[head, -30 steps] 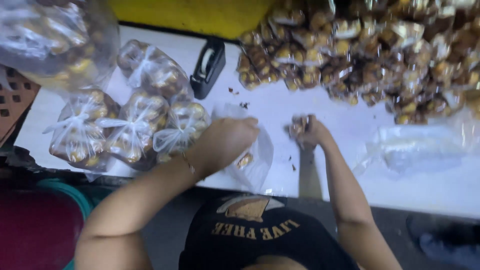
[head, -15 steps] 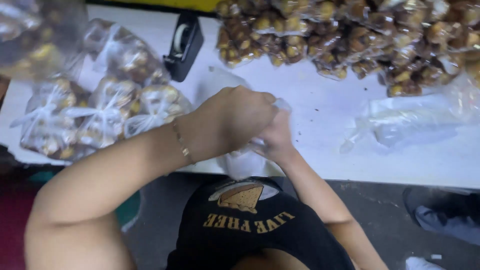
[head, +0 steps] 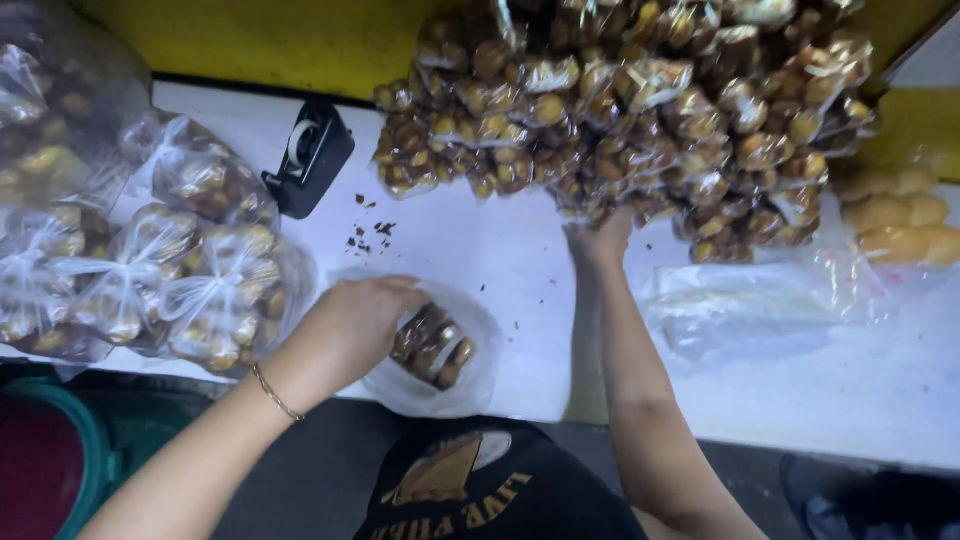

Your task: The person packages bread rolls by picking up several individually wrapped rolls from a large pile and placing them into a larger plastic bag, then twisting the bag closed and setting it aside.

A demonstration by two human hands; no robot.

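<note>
My left hand [head: 355, 325] grips the rim of a clear plastic bag [head: 440, 385] lying on the white table [head: 500, 250] at its near edge. A few small wrapped brown snack packets [head: 432, 345] lie inside the bag. My right hand [head: 598, 240] reaches far across the table and touches the lower edge of a big heap of wrapped brown snack packets [head: 620, 110]. Whether its fingers hold a packet is hidden by the heap.
Several tied clear bags filled with packets [head: 150, 275] are piled at the left. A black tape dispenser [head: 310, 155] stands behind them. A stack of empty clear bags [head: 740, 310] lies at the right, pale buns [head: 895, 215] beyond it. Crumbs [head: 370, 232] dot the table.
My right hand left the bag and stretched out to the heap. My left hand stays on the bag, which now has packets inside. The camera tilted up.
</note>
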